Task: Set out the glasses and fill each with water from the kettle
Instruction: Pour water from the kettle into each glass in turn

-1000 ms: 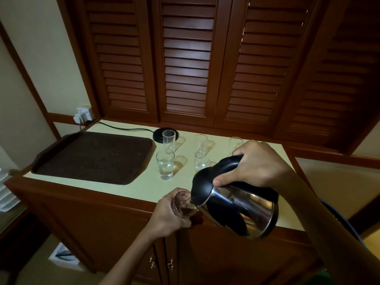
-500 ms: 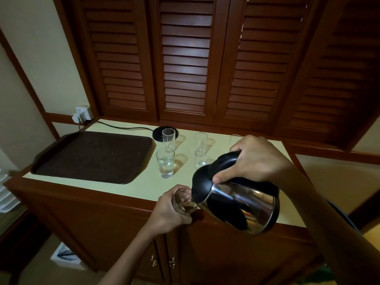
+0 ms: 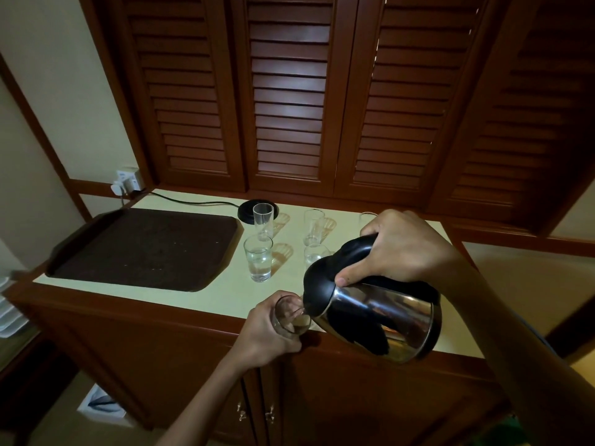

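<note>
Head view: I see a dark tray [image 3: 141,249] at the left of the worktop [image 3: 225,294] and spare glasses [image 3: 257,262] beyond the kettle [image 3: 380,320], which partly hides two of them. My right grip [image 3: 405,249] wraps the kettle handle. The spout is tipped into the glass [image 3: 291,320] that my left grip [image 3: 264,333] clasps at the worktop's front edge.

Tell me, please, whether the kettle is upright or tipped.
Tipped. The right hand holds the kettle by its handle, spout lowered to the glass that the left hand grips.

Head-worn view, down over counter [image 3: 225,296]
</note>
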{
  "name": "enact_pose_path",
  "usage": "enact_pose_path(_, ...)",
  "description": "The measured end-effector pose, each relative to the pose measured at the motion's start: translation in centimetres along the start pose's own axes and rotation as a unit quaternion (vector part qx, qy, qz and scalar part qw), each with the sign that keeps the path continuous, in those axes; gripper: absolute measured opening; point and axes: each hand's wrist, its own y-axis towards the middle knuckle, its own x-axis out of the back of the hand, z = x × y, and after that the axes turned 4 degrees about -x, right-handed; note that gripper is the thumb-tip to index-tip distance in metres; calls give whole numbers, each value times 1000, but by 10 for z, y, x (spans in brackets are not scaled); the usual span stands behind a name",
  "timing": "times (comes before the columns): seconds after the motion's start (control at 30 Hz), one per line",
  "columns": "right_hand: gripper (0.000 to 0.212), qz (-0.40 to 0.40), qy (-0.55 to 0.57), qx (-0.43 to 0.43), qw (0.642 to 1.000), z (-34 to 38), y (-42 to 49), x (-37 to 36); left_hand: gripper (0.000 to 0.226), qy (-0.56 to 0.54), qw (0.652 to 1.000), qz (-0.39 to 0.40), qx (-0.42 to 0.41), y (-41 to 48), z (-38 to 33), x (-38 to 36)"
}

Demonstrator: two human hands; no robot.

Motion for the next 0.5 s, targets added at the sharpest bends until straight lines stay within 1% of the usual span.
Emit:
enact_pose_path(0.23, 53, 3, 7, -15, 1000, -1, 0, 2, 66, 8, 1000, 0, 0, -1, -2, 1)
enact_pose_path(0.37, 61, 10, 20, -21, 1000, -3, -2, 3, 67, 10, 1000, 8, -1, 0, -3, 0)
enact_pose_path(0.5, 55, 17, 23, -28, 999, -4, -2, 4, 68, 14, 1000, 13, 0, 0, -4, -2)
